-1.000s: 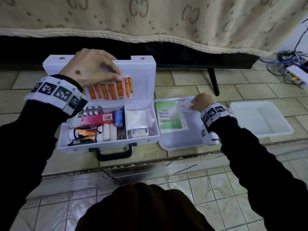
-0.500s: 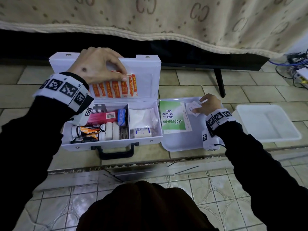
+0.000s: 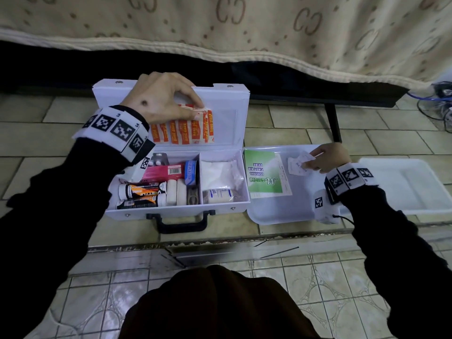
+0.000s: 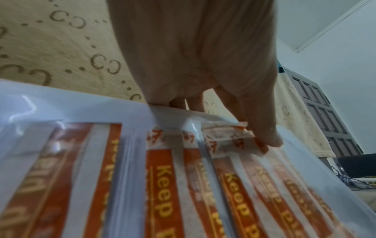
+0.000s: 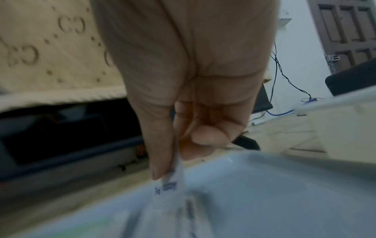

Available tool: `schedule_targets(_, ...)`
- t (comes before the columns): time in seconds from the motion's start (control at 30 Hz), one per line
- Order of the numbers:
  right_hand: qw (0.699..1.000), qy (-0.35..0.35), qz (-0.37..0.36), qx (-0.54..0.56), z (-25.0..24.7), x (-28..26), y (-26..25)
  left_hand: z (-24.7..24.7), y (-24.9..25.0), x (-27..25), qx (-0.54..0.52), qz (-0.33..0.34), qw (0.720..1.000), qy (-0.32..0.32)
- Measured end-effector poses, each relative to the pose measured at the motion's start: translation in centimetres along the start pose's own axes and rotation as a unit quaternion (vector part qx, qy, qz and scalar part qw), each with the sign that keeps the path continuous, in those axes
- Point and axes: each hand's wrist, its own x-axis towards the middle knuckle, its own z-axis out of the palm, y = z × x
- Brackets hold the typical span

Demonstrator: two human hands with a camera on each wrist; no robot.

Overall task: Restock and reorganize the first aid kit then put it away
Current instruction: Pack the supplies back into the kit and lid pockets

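The white first aid kit point(image 3: 176, 211) lies open on the tiled floor, its lid point(image 3: 227, 106) upright. Orange plaster strips point(image 3: 193, 129) point(image 4: 162, 169) sit in the lid's clear pocket. My left hand point(image 3: 188, 94) point(image 4: 227, 122) grips the lid's top edge, fingers behind it, thumb pressing a strip's folded end. In the white tray point(image 3: 281, 214) to the kit's right, my right hand point(image 3: 311, 162) point(image 5: 175, 165) pinches a small white sachet point(image 3: 297, 165) point(image 5: 173, 186) between thumb and fingers. The kit's base holds bottles, a pink box, bandage rolls and gauze packs.
A green first aid guide point(image 3: 263, 172) lies in the tray's left half. A second white tray point(image 3: 411, 187) stands further right. A bed with a patterned blanket point(image 3: 244, 33) runs along the back, dark space beneath it. Cables point(image 3: 440, 101) lie at far right.
The left hand stays on the lid with its thumb on the plaster strips. The right hand stays at the sachets in the tray, its fingers working on them. The head view has shifted slightly.
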Motion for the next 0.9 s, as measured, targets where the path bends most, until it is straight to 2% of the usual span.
schedule_targets(0.1,0.992,0.005,-0.097,0.077,-1.7,-1.9,-2.4,0.1,-0.1,0.2,0.009,0.001,1.000,-0.006)
schedule_targets(0.2,0.953,-0.034,-0.157,0.257,-3.0,-4.1,-6.1,0.3,-0.1,0.3,0.021,0.011,0.999,-0.026)
schedule_targets(0.27,0.930,-0.059,-0.203,0.302,-3.3,-5.2,-8.7,0.5,-0.1,0.3,0.027,0.015,0.999,-0.028)
schedule_targets(0.37,0.919,-0.052,-0.303,0.247,-3.0,-6.5,-12.1,0.7,0.1,0.2,0.027,0.011,0.999,-0.016)
schedule_targets(0.43,0.912,0.018,-0.376,0.163,-2.4,-7.0,-13.8,0.7,0.3,0.2,0.030,0.009,0.999,-0.012)
schedule_targets(0.5,0.898,0.084,-0.419,0.106,-1.7,-7.1,-15.3,0.7,0.4,0.2,0.038,0.014,0.999,-0.012)
schedule_targets(0.6,0.883,0.107,-0.447,0.092,-1.0,-7.4,-16.6,0.7,0.5,0.1,0.050,0.023,0.998,-0.017)
schedule_targets(0.77,0.881,0.130,-0.451,0.062,-0.6,-7.6,-17.9,0.7,0.5,0.2,0.058,0.044,0.997,-0.029)
schedule_targets(0.9,0.881,0.096,-0.461,-0.044,-0.4,-7.7,-18.8,0.6,0.5,0.2,0.051,0.041,0.997,-0.028)
